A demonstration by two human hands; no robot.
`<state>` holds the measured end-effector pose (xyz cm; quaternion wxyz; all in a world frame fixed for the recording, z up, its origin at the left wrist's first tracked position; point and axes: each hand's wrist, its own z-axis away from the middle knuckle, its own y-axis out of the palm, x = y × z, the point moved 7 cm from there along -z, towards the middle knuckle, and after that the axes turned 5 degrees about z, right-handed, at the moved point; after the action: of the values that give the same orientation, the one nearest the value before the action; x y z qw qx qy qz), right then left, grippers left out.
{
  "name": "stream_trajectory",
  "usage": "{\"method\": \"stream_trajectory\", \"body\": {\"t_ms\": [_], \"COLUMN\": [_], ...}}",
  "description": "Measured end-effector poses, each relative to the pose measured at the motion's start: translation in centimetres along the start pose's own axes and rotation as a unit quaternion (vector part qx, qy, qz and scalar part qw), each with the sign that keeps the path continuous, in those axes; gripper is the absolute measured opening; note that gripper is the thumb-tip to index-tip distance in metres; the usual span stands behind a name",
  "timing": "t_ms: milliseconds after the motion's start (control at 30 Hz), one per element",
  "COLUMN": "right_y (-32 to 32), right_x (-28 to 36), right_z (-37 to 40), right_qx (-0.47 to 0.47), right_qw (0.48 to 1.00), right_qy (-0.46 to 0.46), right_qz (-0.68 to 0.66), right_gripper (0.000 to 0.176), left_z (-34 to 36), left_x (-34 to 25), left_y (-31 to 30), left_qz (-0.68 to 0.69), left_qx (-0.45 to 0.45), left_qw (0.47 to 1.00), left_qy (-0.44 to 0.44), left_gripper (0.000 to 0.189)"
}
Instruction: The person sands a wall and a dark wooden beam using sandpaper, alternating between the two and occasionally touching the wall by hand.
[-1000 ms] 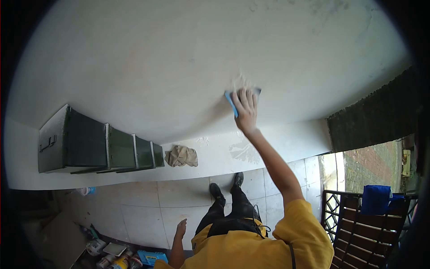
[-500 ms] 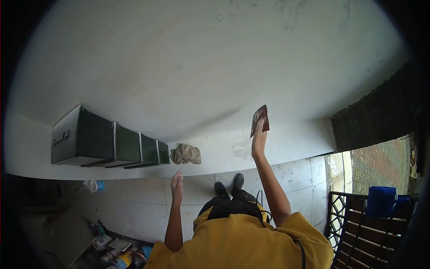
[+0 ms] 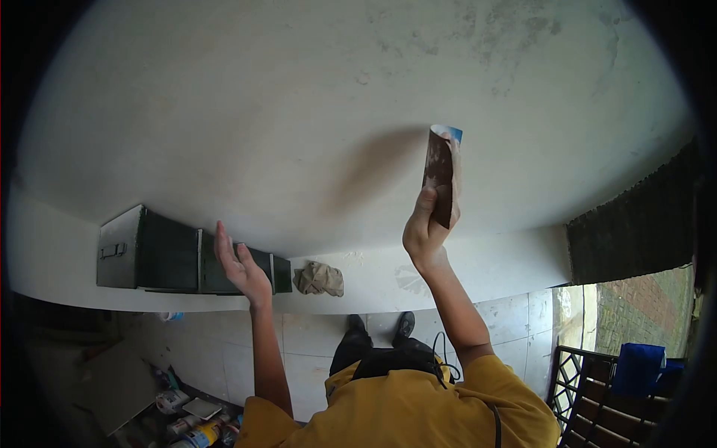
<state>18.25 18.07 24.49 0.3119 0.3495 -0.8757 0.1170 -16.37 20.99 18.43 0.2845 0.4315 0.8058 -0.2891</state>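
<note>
My right hand (image 3: 427,228) grips a curled sheet of brown sandpaper (image 3: 438,166), thumb on the dark, white-dusted face and fingers behind it. A blue and white patch shows at the sheet's curled top. Hand and sheet are in front of a pale wall (image 3: 284,127), on which their shadow falls to the left. My left hand (image 3: 245,267) is raised with its fingers stretched out and holds nothing. In this view it overlaps the dark green metal boxes (image 3: 168,250) on the white ledge (image 3: 493,257).
A crumpled beige cloth (image 3: 320,279) lies on the ledge beside the boxes. Grey smudges (image 3: 515,33) mark the upper wall. Cans and tubs (image 3: 198,434) stand on the floor at lower left. At lower right is a slatted bench (image 3: 605,407) with a blue cloth (image 3: 638,368) over it.
My right hand has risen with the sandpaper, which is now curled and turned. My left hand has moved up and left, over the boxes in view. The camera view has tilted slightly upward.
</note>
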Motion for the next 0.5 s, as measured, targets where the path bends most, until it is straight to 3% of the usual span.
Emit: {"method": "stream_trajectory", "body": {"t_ms": [33, 100, 233, 333, 400, 500], "right_y": [0.9, 2.8, 6.6, 7.1, 7.3, 7.4], "right_x": [0.9, 1.7, -0.4, 0.1, 4.1, 9.2], "right_z": [-0.9, -2.2, 0.5, -0.3, -5.4, -10.9], "right_qx": [-0.008, 0.006, 0.003, -0.029, -0.031, -0.016], "right_qw": [0.997, 0.99, 0.958, 0.936, 0.908, 0.906], "right_qy": [-0.07, -0.124, -0.171, -0.216, -0.271, -0.301], "right_qz": [0.014, 0.063, 0.231, 0.275, 0.317, 0.296], "right_gripper": [0.039, 0.039, 0.039, 0.037, 0.035, 0.029], "left_z": [-2.6, -6.8, -12.6, -13.6, -13.4, -13.3], "left_x": [-1.2, -1.8, -0.9, -0.1, 0.8, 0.9], "left_y": [-0.5, -1.5, -0.6, 0.3, 0.3, 0.2], "left_qz": [-0.061, -0.091, -0.16, -0.186, -0.194, -0.164], "left_qx": [-0.017, -0.097, -0.153, -0.167, -0.154, -0.187], "left_qw": [0.996, 0.979, 0.934, 0.913, 0.906, 0.916], "left_qy": [0.061, 0.156, 0.281, 0.323, 0.344, 0.315], "left_gripper": [0.05, 0.054, 0.058, 0.06, 0.064, 0.065]}}
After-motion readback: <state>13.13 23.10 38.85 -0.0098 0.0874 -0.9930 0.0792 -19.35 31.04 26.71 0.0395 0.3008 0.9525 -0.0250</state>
